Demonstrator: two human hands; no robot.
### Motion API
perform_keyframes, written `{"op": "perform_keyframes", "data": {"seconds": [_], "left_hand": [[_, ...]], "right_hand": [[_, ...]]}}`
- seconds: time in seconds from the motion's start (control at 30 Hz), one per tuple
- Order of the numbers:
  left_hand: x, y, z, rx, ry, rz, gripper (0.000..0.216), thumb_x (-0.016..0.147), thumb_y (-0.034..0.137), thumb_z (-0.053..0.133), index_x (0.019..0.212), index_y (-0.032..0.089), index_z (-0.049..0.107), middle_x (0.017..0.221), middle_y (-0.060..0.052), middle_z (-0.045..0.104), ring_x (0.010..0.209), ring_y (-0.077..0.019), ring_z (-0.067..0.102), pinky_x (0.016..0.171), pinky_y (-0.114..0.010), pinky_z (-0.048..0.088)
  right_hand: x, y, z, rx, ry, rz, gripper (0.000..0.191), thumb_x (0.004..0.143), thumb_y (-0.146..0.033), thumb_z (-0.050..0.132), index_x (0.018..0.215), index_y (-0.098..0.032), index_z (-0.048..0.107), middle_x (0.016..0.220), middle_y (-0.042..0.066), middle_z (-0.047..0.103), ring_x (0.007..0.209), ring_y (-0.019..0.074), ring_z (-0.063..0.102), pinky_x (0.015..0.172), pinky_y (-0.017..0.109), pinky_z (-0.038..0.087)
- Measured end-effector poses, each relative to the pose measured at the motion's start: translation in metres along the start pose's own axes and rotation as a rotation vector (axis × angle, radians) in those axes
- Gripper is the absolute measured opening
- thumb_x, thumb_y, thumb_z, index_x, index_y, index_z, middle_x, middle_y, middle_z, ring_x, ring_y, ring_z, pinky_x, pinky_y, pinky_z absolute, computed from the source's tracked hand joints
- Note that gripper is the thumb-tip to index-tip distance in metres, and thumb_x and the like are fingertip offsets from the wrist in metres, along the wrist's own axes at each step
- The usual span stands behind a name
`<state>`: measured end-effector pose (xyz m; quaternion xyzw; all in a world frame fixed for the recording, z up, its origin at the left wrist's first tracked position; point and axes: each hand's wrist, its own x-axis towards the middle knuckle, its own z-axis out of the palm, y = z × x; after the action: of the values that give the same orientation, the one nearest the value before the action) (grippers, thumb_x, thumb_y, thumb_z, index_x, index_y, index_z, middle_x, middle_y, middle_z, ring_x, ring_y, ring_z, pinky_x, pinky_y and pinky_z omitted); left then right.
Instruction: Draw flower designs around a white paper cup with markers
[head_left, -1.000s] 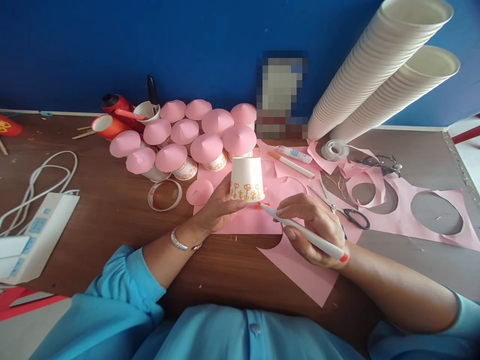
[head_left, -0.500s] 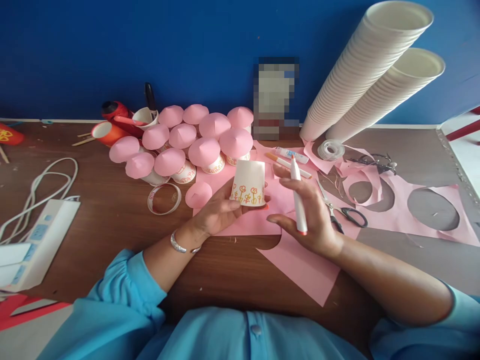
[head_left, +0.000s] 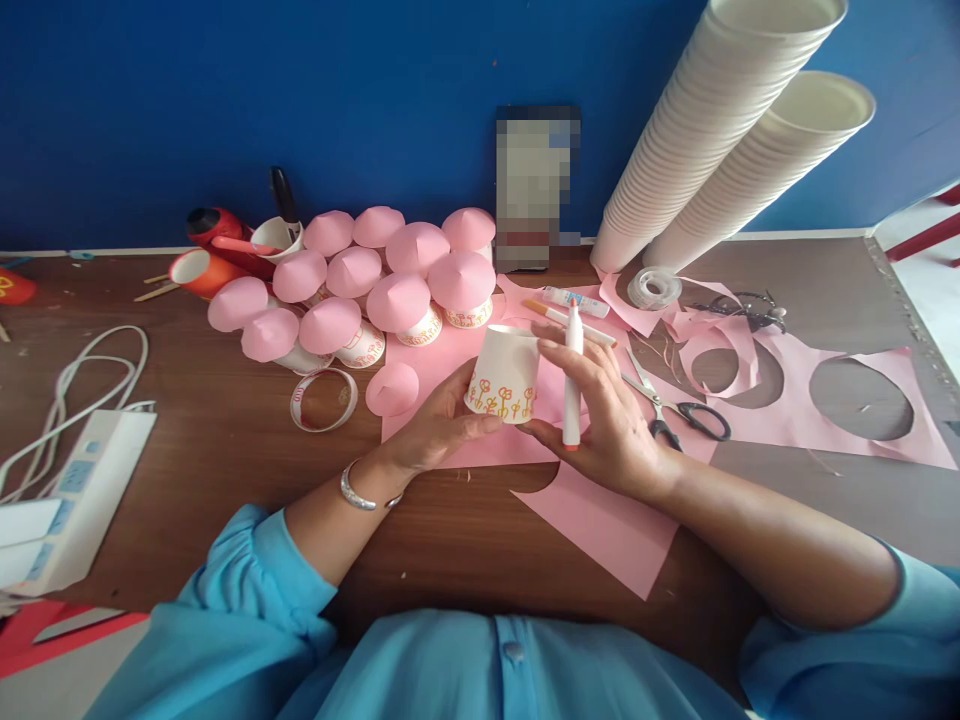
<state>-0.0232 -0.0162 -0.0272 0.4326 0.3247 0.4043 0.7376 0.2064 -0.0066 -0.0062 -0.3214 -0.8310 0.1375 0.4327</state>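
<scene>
A white paper cup (head_left: 504,365), upside down with orange and red flowers drawn round its lower band, is held by my left hand (head_left: 442,420) from the left side. My right hand (head_left: 611,425) carries a capped-looking white marker with red ends (head_left: 572,385), tucked upright across its fingers. Its thumb and fingertips also reach the cup's right side. Pink paper (head_left: 442,455) lies beneath both hands. A small pink cone (head_left: 394,390) rests left of the cup. Behind stand several decorated cups topped with pink paper cones (head_left: 461,283).
Tall stacks of paper cups (head_left: 720,140) lean by the wall. Scissors (head_left: 667,405), a tape roll (head_left: 654,289), a glue stick (head_left: 576,302) and cut pink scraps (head_left: 795,400) lie right. At left are a cut cup ring (head_left: 324,400), a power strip (head_left: 97,490) and red-orange containers (head_left: 202,272).
My right hand has moved left with the marker, and its thumb and fingers now meet the cup. The cup sits slightly lower and nearer. The view has shifted a little.
</scene>
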Motion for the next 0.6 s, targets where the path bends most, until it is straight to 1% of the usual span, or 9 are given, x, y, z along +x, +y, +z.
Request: {"op": "perform_keyframes", "data": {"seconds": [0.07,0.1,0.13,0.17,0.23,0.33,0.4,0.47,0.6], "left_hand": [[0.000,0.002,0.001,-0.076,0.021,0.012,0.058,0.080,0.038,0.089,0.132,0.024,0.068,0.126,-0.010,0.075,0.123,-0.0354,0.069,0.105,-0.054,0.056],[0.000,0.003,0.002,-0.115,0.031,0.020,0.056,0.081,0.037,0.089,0.131,0.025,0.068,0.127,-0.010,0.075,0.124,-0.0351,0.069,0.107,-0.057,0.056],[0.000,0.004,0.002,-0.146,0.039,0.030,0.054,0.081,0.036,0.088,0.131,0.026,0.069,0.130,-0.009,0.074,0.125,-0.0349,0.069,0.108,-0.058,0.056],[0.001,0.005,0.002,-0.164,0.044,0.040,0.053,0.082,0.035,0.088,0.130,0.027,0.069,0.132,-0.009,0.073,0.127,-0.0348,0.068,0.110,-0.059,0.055],[0.001,0.005,0.001,-0.168,0.044,0.061,0.051,0.083,0.034,0.087,0.130,0.027,0.070,0.132,-0.009,0.074,0.130,-0.0344,0.067,0.114,-0.058,0.053],[0.002,0.004,-0.001,-0.158,0.042,0.083,0.051,0.084,0.034,0.085,0.132,0.027,0.071,0.129,-0.008,0.074,0.128,-0.0325,0.068,0.117,-0.054,0.051],[0.002,0.002,-0.002,-0.161,0.043,0.091,0.051,0.084,0.033,0.085,0.133,0.028,0.070,0.128,-0.007,0.074,0.125,-0.0306,0.069,0.114,-0.052,0.052],[0.003,0.002,-0.002,-0.159,0.055,0.100,0.051,0.083,0.033,0.086,0.131,0.028,0.071,0.126,-0.006,0.073,0.122,-0.0288,0.068,0.111,-0.050,0.053],[0.003,0.002,0.000,-0.140,0.074,0.099,0.053,0.081,0.036,0.087,0.130,0.028,0.070,0.125,-0.006,0.072,0.119,-0.0280,0.067,0.111,-0.052,0.053]], "right_hand": [[-0.001,-0.001,-0.005,0.012,0.060,-0.004,0.073,0.099,-0.034,0.074,0.162,-0.029,0.037,0.145,0.019,0.065,0.135,0.0381,0.063,0.108,0.063,0.057],[-0.001,-0.003,-0.008,0.014,0.100,0.000,0.068,0.101,-0.034,0.071,0.162,-0.030,0.039,0.138,0.017,0.068,0.127,0.0359,0.066,0.104,0.060,0.059],[-0.001,-0.005,-0.011,0.021,0.134,-0.035,0.059,0.105,-0.035,0.064,0.160,-0.029,0.044,0.125,0.014,0.072,0.109,0.0319,0.070,0.091,0.054,0.063],[-0.001,-0.007,-0.014,0.039,0.132,-0.048,0.051,0.108,-0.035,0.058,0.157,-0.027,0.050,0.112,0.012,0.072,0.095,0.0277,0.070,0.079,0.047,0.064],[-0.001,-0.013,-0.018,0.076,0.107,-0.105,0.041,0.110,-0.037,0.051,0.148,-0.023,0.061,0.094,0.008,0.067,0.076,0.0218,0.064,0.063,0.037,0.060],[0.000,-0.021,-0.019,0.121,-0.016,-0.168,0.036,0.107,-0.022,0.053,0.141,-0.019,0.064,0.085,0.005,0.066,0.071,0.0198,0.065,0.060,0.034,0.058],[0.001,-0.023,-0.017,0.169,-0.019,-0.156,0.036,0.101,-0.015,0.055,0.136,-0.017,0.062,0.083,0.005,0.068,0.068,0.0195,0.066,0.059,0.034,0.059],[0.001,-0.023,-0.014,0.211,-0.017,-0.130,0.033,0.097,-0.012,0.057,0.129,-0.017,0.061,0.083,0.005,0.070,0.068,0.0199,0.068,0.058,0.034,0.059],[0.000,-0.023,-0.013,0.213,-0.046,-0.140,0.030,0.095,-0.010,0.059,0.123,-0.019,0.062,0.085,0.006,0.073,0.075,0.0216,0.073,0.060,0.034,0.061]]}}
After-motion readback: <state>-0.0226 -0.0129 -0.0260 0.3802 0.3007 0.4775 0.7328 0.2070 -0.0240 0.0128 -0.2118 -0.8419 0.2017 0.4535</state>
